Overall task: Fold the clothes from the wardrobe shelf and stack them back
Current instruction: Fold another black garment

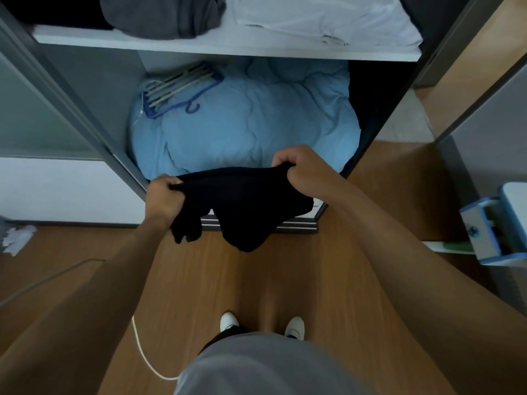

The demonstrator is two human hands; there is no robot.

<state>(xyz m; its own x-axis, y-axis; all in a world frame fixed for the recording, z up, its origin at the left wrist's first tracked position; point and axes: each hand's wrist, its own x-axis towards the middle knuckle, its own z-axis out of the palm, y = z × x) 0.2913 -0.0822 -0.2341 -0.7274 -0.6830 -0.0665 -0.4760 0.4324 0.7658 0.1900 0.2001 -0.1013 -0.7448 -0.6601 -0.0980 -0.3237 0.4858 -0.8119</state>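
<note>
Both hands grip one black garment [242, 206] in mid-air, below and in front of the wardrobe shelf [228, 51]: left hand [164, 198] bunched round its left top corner, right hand [299, 169] pinching the right top corner, fingers curled on cloth. Garment's long axis runs left-to-right between the fists, slightly tilted up toward the right, rest hanging slack below. Right hand looks nearer the shelf, where a grey pile [162, 15] and white pile [322, 18] lie, so stacking back likely means lifting up and forward.
</note>
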